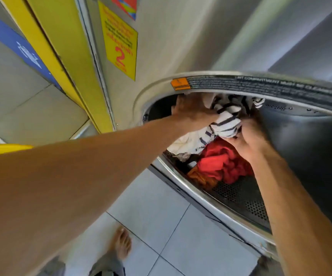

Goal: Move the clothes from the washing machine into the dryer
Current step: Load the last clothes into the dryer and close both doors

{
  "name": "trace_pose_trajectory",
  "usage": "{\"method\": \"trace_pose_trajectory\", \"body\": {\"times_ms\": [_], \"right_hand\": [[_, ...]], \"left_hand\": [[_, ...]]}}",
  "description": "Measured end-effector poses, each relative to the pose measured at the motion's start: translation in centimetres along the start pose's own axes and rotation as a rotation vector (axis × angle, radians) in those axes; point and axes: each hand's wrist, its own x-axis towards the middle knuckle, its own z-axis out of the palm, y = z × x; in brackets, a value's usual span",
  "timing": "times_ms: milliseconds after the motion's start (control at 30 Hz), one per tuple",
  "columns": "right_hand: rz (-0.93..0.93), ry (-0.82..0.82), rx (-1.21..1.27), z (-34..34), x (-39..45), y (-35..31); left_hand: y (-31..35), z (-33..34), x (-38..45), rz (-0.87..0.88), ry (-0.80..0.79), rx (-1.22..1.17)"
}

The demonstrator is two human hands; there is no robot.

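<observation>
A steel-rimmed round machine opening (161, 84) fills the centre right, and its label mentions a lint compartment. Inside the perforated drum (240, 196) lie a white cloth with dark stripes (226, 122), a red cloth (220, 162) and an orange cloth (201, 176). My left hand (191, 112) reaches into the top of the opening; its fingers are stretched out and its palm rests against the striped cloth. My right hand (246, 142) comes from the lower right and curls its fingers round the same striped cloth. The fingertips are blurred and partly hidden by fabric.
A yellow sign with a red 2 (119, 40) hangs on the machine front above the opening. Yellow panels (65, 56) run along the left. A yellow rim (1, 149) shows at the left edge. My bare foot (121, 244) stands on the grey tile floor (161, 216).
</observation>
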Motion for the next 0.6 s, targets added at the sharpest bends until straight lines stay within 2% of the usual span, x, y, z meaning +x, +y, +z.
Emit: {"method": "trace_pose_trajectory", "body": {"times_ms": [67, 167, 267, 367, 467, 600], "right_hand": [[0.001, 0.000, -0.050, 2.0, -0.5, -0.7], [-0.027, 0.051, -0.091, 4.0, -1.2, 0.2], [0.008, 0.022, -0.025, 5.6, -3.5, 4.1], [0.126, -0.022, 0.000, 7.9, -7.2, 8.6], [0.199, -0.135, -0.088, 10.6, -10.3, 13.0], [0.199, -0.311, -0.255, 16.0, -14.1, 17.6]], "left_hand": [[-1.2, -0.6, 1.0, -0.098, -0.040, 0.009], [-3.4, -0.9, -0.3, -0.088, -0.101, 0.054], [-7.1, -1.5, -3.7, -0.104, -0.187, 0.008], [-12.0, -1.8, -7.9, -0.156, -0.222, -0.066], [-17.3, -2.2, -11.4, -0.319, -0.176, -0.170], [-23.2, -4.3, -15.2, -0.483, 0.014, -0.416]]}}
